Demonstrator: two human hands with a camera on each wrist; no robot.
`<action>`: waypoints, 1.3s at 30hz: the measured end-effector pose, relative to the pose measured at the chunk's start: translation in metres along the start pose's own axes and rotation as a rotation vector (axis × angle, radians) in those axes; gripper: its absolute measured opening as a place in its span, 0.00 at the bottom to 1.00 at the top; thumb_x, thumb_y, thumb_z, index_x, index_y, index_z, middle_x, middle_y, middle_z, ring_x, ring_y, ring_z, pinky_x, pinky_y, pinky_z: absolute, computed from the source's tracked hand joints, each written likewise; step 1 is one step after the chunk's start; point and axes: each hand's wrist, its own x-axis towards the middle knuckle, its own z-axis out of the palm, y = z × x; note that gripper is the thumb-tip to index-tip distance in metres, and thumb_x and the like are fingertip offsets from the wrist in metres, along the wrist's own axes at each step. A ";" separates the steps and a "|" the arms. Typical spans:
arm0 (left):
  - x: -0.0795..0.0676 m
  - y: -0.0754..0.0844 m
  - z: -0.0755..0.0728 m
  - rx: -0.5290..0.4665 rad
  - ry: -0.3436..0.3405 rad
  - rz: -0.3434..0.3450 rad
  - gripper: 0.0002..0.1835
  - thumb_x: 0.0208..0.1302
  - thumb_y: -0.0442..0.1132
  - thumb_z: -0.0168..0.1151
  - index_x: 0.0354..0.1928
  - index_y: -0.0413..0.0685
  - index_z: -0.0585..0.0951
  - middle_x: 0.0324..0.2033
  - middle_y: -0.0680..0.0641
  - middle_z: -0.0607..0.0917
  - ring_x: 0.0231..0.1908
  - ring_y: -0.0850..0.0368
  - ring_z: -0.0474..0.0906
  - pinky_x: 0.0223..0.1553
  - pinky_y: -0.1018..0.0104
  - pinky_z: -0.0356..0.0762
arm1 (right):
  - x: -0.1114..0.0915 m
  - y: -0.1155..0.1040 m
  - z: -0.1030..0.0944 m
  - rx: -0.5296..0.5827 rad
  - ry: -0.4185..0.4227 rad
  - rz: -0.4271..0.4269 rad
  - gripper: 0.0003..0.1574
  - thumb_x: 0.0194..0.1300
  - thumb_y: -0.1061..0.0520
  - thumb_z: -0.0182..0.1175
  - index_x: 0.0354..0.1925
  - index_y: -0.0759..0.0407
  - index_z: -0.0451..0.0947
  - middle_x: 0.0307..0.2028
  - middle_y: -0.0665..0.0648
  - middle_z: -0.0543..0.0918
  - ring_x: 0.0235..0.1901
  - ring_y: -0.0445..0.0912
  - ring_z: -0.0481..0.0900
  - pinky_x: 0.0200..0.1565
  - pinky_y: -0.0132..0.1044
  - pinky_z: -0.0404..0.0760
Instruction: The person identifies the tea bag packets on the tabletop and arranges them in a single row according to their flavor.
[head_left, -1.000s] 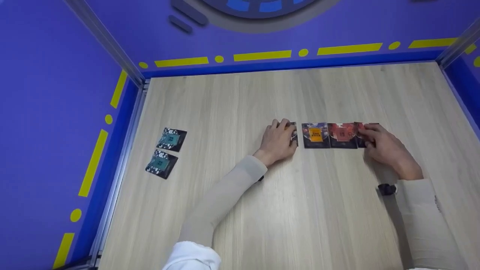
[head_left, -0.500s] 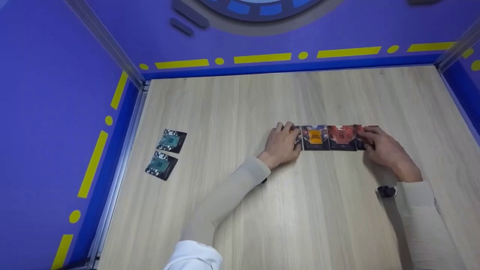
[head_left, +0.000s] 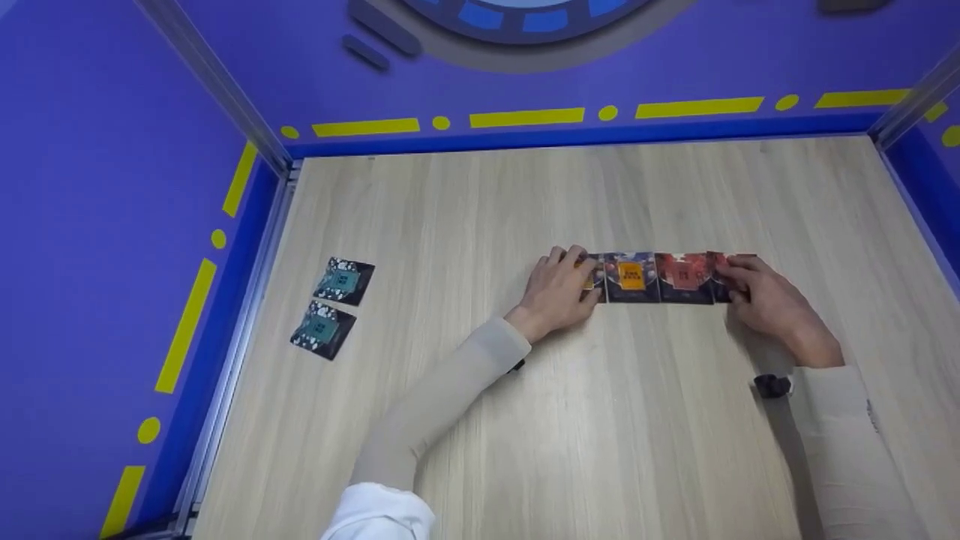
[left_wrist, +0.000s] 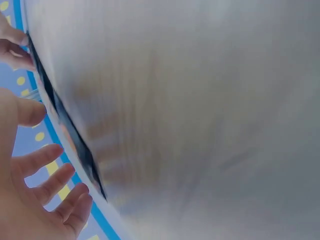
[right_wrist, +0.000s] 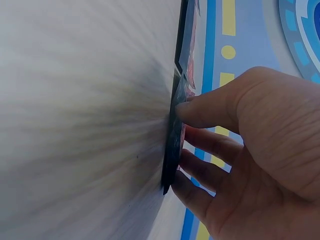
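Four flat sachets lie edge to edge in a row on the wooden table. My left hand (head_left: pixel 559 290) lies over the left-end orange sachet (head_left: pixel 598 279), mostly hiding it, its fingers spread in the left wrist view. Beside it are a second orange sachet (head_left: pixel 632 277) and a red sachet (head_left: pixel 685 277). At the right end, my right hand (head_left: pixel 776 300) rests its fingertips and thumb on another red sachet (head_left: pixel 721 286), partly covered. The right wrist view shows that dark-edged sachet (right_wrist: pixel 175 135) under the fingertips, its edge meeting its neighbour's.
Two teal-and-black sachets, an upper one (head_left: pixel 344 281) and a lower one (head_left: pixel 322 330), lie tilted at the table's left side. Blue panels with yellow marks (head_left: pixel 526 117) stand behind the table (head_left: pixel 480 202) and along its sides.
My left hand has slid its orange sachet to the right, and the gap to the second orange sachet has closed. My right hand stays at the right-end red sachet.
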 end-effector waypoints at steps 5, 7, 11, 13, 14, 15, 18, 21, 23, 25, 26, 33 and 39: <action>-0.016 -0.015 -0.010 -0.039 0.050 -0.029 0.26 0.78 0.55 0.58 0.72 0.54 0.78 0.68 0.49 0.76 0.63 0.50 0.73 0.63 0.55 0.76 | 0.000 0.000 0.000 0.001 0.008 0.006 0.33 0.70 0.70 0.55 0.72 0.76 0.70 0.73 0.75 0.66 0.69 0.76 0.69 0.61 0.72 0.74; -0.023 -0.022 -0.014 -0.048 0.061 -0.055 0.26 0.78 0.54 0.59 0.71 0.54 0.78 0.68 0.49 0.77 0.64 0.50 0.73 0.64 0.54 0.76 | 0.000 0.000 0.000 0.000 0.003 0.014 0.33 0.70 0.70 0.55 0.72 0.75 0.70 0.73 0.75 0.65 0.69 0.77 0.68 0.62 0.73 0.72; -0.041 -0.038 -0.020 -0.050 0.062 -0.094 0.26 0.78 0.55 0.58 0.71 0.54 0.78 0.69 0.49 0.77 0.67 0.48 0.73 0.67 0.52 0.75 | 0.000 0.000 0.000 0.000 -0.014 0.035 0.34 0.71 0.70 0.56 0.73 0.74 0.69 0.74 0.75 0.64 0.70 0.78 0.66 0.65 0.75 0.69; -0.050 -0.047 -0.023 -0.050 0.067 -0.109 0.26 0.79 0.55 0.58 0.72 0.53 0.78 0.70 0.48 0.77 0.69 0.47 0.72 0.68 0.52 0.74 | 0.000 0.001 0.000 0.001 -0.019 0.046 0.34 0.71 0.70 0.56 0.74 0.74 0.68 0.75 0.75 0.63 0.70 0.78 0.65 0.64 0.76 0.69; -0.054 -0.051 -0.025 -0.053 0.075 -0.117 0.26 0.79 0.54 0.58 0.72 0.53 0.78 0.70 0.48 0.77 0.69 0.47 0.72 0.68 0.51 0.74 | 0.000 0.001 -0.001 0.002 -0.022 0.051 0.35 0.71 0.70 0.56 0.74 0.73 0.68 0.75 0.75 0.63 0.70 0.78 0.65 0.64 0.76 0.69; -0.058 -0.056 -0.027 -0.056 0.085 -0.125 0.26 0.79 0.54 0.58 0.72 0.52 0.78 0.70 0.48 0.77 0.69 0.46 0.72 0.68 0.51 0.74 | 0.000 0.001 0.000 0.002 -0.024 0.054 0.35 0.71 0.70 0.56 0.74 0.73 0.68 0.75 0.75 0.62 0.70 0.78 0.65 0.64 0.76 0.69; -0.070 -0.070 -0.031 -0.075 0.116 -0.151 0.26 0.78 0.52 0.59 0.72 0.50 0.78 0.69 0.47 0.77 0.69 0.45 0.72 0.69 0.50 0.73 | 0.000 0.001 0.000 0.005 -0.021 0.048 0.35 0.71 0.70 0.56 0.74 0.73 0.69 0.75 0.75 0.63 0.70 0.77 0.66 0.64 0.76 0.69; -0.080 -0.084 -0.036 -0.093 0.144 -0.174 0.26 0.78 0.50 0.61 0.71 0.48 0.78 0.69 0.45 0.77 0.69 0.44 0.72 0.68 0.48 0.73 | 0.000 0.001 0.001 0.006 -0.015 0.037 0.34 0.70 0.70 0.55 0.73 0.74 0.69 0.75 0.75 0.64 0.70 0.77 0.66 0.64 0.75 0.70; -0.087 -0.093 -0.040 -0.095 0.162 -0.192 0.26 0.78 0.49 0.61 0.71 0.47 0.78 0.69 0.45 0.77 0.69 0.43 0.71 0.68 0.47 0.73 | 0.000 0.001 0.001 0.008 -0.010 0.026 0.34 0.70 0.70 0.55 0.73 0.74 0.70 0.74 0.75 0.64 0.70 0.77 0.67 0.63 0.75 0.71; -0.093 -0.102 -0.043 -0.095 0.180 -0.217 0.26 0.78 0.49 0.61 0.71 0.48 0.78 0.69 0.44 0.77 0.69 0.42 0.72 0.66 0.46 0.74 | 0.001 0.001 0.001 0.009 -0.008 0.018 0.34 0.70 0.70 0.55 0.73 0.74 0.69 0.74 0.75 0.64 0.69 0.77 0.67 0.62 0.75 0.71; -0.096 -0.107 -0.045 -0.096 0.185 -0.232 0.26 0.78 0.50 0.61 0.71 0.48 0.78 0.69 0.44 0.77 0.68 0.42 0.72 0.66 0.46 0.74 | 0.001 0.002 0.001 0.009 -0.011 0.016 0.34 0.70 0.70 0.55 0.73 0.74 0.69 0.74 0.75 0.64 0.69 0.77 0.67 0.63 0.75 0.71; -0.112 -0.138 -0.049 -0.131 0.207 -0.337 0.26 0.77 0.50 0.59 0.71 0.46 0.79 0.69 0.42 0.77 0.68 0.40 0.72 0.66 0.45 0.73 | 0.000 0.003 0.000 0.009 -0.002 -0.007 0.34 0.69 0.70 0.55 0.72 0.75 0.70 0.74 0.75 0.65 0.69 0.77 0.68 0.61 0.73 0.73; -0.127 -0.169 -0.057 -0.142 0.253 -0.428 0.26 0.76 0.50 0.61 0.70 0.45 0.79 0.68 0.41 0.77 0.67 0.39 0.72 0.67 0.44 0.72 | 0.001 0.004 0.000 0.004 -0.014 -0.012 0.34 0.69 0.70 0.55 0.73 0.75 0.69 0.74 0.76 0.64 0.69 0.78 0.67 0.61 0.74 0.72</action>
